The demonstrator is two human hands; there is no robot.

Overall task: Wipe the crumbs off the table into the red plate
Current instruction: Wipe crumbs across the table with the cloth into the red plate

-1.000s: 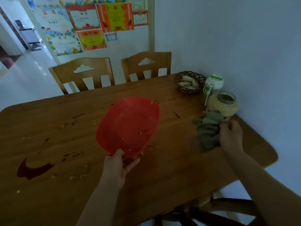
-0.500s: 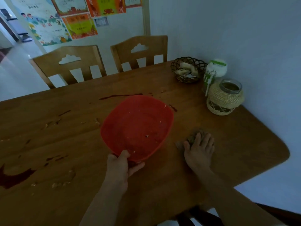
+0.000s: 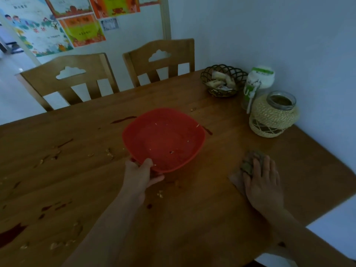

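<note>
My left hand [image 3: 141,174] grips the near rim of the red plate [image 3: 163,137], thumb on top, holding it over the middle of the wooden table [image 3: 192,218]. A few crumbs lie inside the plate. To its right my right hand [image 3: 263,178] presses flat, fingers straight, on a grey-green cloth [image 3: 250,164] that lies on the table; most of the cloth is under the hand. Crumbs [image 3: 159,194] lie just in front of the plate, and more crumbs [image 3: 109,152] are scattered to the left along with dark red smears [image 3: 123,119].
A rope-wrapped glass jar [image 3: 272,114], a white and green bottle [image 3: 258,83] and a wire basket [image 3: 223,79] of packets stand at the far right by the wall. Two wooden chairs [image 3: 159,62] sit at the far side. The table's rounded right corner is close to my right arm.
My right hand pulled the cloth from beside the jar toward me and now presses flat on it. The plate stayed in my left hand, tilting flatter. My view dipped lower.
</note>
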